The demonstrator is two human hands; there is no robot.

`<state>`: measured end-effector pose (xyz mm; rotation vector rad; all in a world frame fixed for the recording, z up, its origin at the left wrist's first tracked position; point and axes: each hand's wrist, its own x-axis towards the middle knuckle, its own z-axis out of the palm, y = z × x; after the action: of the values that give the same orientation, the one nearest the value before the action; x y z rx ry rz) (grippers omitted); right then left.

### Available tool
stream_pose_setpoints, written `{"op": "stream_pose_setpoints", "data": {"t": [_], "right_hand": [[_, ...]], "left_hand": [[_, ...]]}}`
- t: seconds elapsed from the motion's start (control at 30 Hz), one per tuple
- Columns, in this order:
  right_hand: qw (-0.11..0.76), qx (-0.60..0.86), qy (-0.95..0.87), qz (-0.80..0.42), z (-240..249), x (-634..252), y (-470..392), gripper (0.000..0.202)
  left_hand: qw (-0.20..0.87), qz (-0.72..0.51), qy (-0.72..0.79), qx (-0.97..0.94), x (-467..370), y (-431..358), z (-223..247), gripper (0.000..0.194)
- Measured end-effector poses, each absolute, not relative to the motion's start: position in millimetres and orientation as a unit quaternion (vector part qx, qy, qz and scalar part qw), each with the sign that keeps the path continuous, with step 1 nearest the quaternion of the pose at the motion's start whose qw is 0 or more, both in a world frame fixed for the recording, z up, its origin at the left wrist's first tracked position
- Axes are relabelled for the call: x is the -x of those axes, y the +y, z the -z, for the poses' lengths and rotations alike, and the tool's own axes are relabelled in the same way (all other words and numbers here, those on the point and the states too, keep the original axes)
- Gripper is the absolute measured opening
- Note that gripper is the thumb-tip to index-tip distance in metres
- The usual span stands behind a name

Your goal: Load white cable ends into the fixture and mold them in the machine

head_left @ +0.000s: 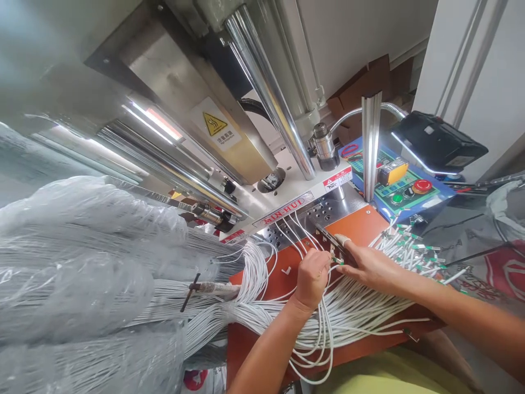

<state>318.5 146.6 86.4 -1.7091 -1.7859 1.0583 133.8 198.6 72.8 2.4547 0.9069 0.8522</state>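
My left hand (314, 276) is closed in a pinch around a white cable (326, 312), close to a small green connector (338, 261). Just to its right, my right hand (367, 265) grips a dark metal mould bar (326, 236) between thumb and fingers; a pale cover is on one fingertip. Small metal and white pieces show along the bar, partly hidden by my fingers. Several white cables run from under the press plate (287, 210) toward my hands. A thick bundle of white cables (353, 306) lies beneath my forearms on the orange-brown work board (356, 221).
The press with chrome columns (273, 93) and a hot-surface label (215, 128) stands over the board. At right are a blue control box (435, 200) with a red stop button (422, 186) and many green-tipped cable ends (410, 251). Plastic-wrapped cable bundles (82, 284) fill the left.
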Motion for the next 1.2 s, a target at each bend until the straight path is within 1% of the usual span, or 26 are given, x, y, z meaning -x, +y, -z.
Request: {"op": "stream_pose_setpoints", "data": {"t": [0.1, 0.27, 0.37, 0.53, 0.6, 0.63, 0.7, 0.77, 0.93, 1.0, 1.07, 1.2], "right_hand": [[0.209, 0.621, -0.649, -0.387, -86, -318, 147, 0.056], [0.198, 0.625, -0.661, -0.366, -87, -317, 148, 0.061], [0.19, 0.628, -0.663, -0.361, -88, -317, 148, 0.056], [0.186, 0.632, -0.663, -0.355, -89, -316, 148, 0.053], [0.185, 0.634, -0.659, -0.361, -90, -317, 147, 0.049], [0.188, 0.634, -0.655, -0.366, -90, -317, 147, 0.047], [0.198, 0.629, -0.647, -0.383, -89, -318, 147, 0.046], [0.213, 0.622, -0.641, -0.396, -88, -319, 147, 0.049], [0.235, 0.622, -0.638, -0.387, -82, -319, 147, 0.058], [0.238, 0.622, -0.641, -0.381, -79, -319, 146, 0.062], [0.231, 0.621, -0.646, -0.38, -78, -319, 146, 0.066], [0.225, 0.627, -0.647, -0.371, -77, -318, 146, 0.066]], "left_hand": [[0.19, -0.309, 0.316, -0.877, -134, 199, -73, 0.019], [0.218, -0.303, 0.33, -0.867, -135, 201, -72, 0.018], [0.24, -0.301, 0.348, -0.855, -136, 202, -73, 0.019], [0.296, -0.275, 0.426, -0.809, -141, 203, -80, 0.008], [0.344, -0.253, 0.466, -0.775, -142, 203, -85, 0.005], [0.38, -0.246, 0.477, -0.753, -142, 204, -87, 0.006], [0.458, -0.244, 0.476, -0.71, -141, 204, -90, 0.017], [0.5, -0.257, 0.471, -0.68, -139, 205, -93, 0.023], [0.466, -0.291, 0.503, -0.668, -135, 204, -101, 0.035], [0.479, -0.292, 0.503, -0.657, -135, 203, -104, 0.038], [0.495, -0.294, 0.497, -0.649, -137, 202, -107, 0.035], [0.531, -0.307, 0.491, -0.619, -141, 205, -109, 0.037]]}}
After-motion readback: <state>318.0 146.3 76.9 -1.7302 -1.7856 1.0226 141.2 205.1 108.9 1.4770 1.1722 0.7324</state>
